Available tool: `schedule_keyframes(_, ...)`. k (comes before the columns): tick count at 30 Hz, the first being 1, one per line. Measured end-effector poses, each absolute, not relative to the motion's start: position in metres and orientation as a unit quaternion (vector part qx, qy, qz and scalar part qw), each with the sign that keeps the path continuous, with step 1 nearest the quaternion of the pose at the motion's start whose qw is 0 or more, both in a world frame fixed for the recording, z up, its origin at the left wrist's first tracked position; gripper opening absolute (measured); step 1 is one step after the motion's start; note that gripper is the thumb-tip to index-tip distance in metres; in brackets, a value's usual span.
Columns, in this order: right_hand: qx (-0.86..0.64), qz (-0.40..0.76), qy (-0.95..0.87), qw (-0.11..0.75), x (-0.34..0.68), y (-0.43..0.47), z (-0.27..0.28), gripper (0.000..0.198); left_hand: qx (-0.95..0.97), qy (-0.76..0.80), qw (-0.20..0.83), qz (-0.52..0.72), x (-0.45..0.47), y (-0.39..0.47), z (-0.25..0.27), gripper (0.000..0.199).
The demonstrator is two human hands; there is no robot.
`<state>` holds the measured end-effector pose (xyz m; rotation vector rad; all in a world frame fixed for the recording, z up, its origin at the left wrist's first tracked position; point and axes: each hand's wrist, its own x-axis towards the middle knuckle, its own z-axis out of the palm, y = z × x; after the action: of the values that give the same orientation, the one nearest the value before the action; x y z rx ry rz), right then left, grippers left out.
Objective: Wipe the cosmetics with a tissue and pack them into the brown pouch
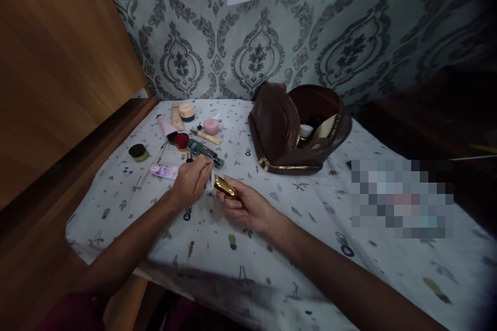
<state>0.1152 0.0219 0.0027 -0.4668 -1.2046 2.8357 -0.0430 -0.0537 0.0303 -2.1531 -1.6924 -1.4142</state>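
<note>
In the head view, my right hand [246, 206] grips a shiny gold cosmetic tube [225, 187], its left end pointing at my other hand. My left hand [194, 178] is closed just left of that tube. Something small and white [212, 180] shows at its fingertips; what it is I cannot make out. Behind the left hand lies a dark green bottle [202, 151]. A pink and white printed tube [164, 170] is partly covered by that hand.
An unzipped brown leather bag [275, 129] stands at the back right with items inside. Several cosmetics lie at the back left, among them a pink jar [210, 126], a red round container [181, 141] and a dark-lidded jar [139, 152]. A blurred-out object [402, 199] lies at right.
</note>
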Motion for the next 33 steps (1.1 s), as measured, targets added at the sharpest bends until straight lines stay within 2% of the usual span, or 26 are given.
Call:
schedule_keyframes(2,-0.130,0.934,-0.332,-0.030,0.114,0.020,0.002,0.048,-0.692,-0.544,0.032,-0.473,-0.042,-0.054,0.030,0.028)
schedule_keyframes(3,-0.131,0.936,-0.326,-0.015,0.114,0.019,0.002,0.047,-0.674,-0.550,0.015,-0.493,-0.041,-0.053,0.030,0.029)
schedule_keyframes(6,-0.164,0.903,-0.382,0.107,0.113,0.013,0.006,0.047,-0.577,-0.565,-0.084,-0.584,-0.036,-0.044,0.030,0.032)
schedule_keyframes(9,-0.208,0.810,-0.497,0.232,0.116,0.012,0.012,0.051,-0.502,-0.569,-0.137,-0.636,-0.035,-0.032,0.028,0.038)
schedule_keyframes(13,-0.247,0.649,-0.650,0.309,0.121,0.018,0.017,0.048,-0.513,-0.598,-0.201,-0.583,-0.037,-0.024,0.023,0.049)
schedule_keyframes(16,-0.261,0.579,-0.692,0.343,0.123,0.021,0.018,0.046,-0.544,-0.606,-0.228,-0.534,-0.038,-0.026,0.025,0.045)
schedule_keyframes(18,-0.264,0.637,-0.652,0.315,0.122,0.021,0.018,0.047,-0.565,-0.616,-0.188,-0.516,-0.038,-0.028,0.028,0.043)
schedule_keyframes(21,-0.239,0.819,-0.494,0.168,0.119,0.021,0.017,0.051,-0.580,-0.620,-0.147,-0.508,-0.037,-0.034,0.033,0.043)
schedule_keyframes(24,-0.190,0.907,-0.371,0.054,0.117,0.019,0.017,0.053,-0.570,-0.615,-0.144,-0.526,-0.035,-0.038,0.033,0.041)
schedule_keyframes(26,-0.163,0.920,-0.353,0.052,0.117,0.017,0.015,0.053,-0.552,-0.616,-0.142,-0.543,-0.034,-0.039,0.031,0.041)
schedule_keyframes(33,-0.129,0.871,-0.449,0.153,0.114,0.009,0.007,0.056,-0.507,-0.617,-0.152,-0.582,-0.028,-0.037,0.026,0.039)
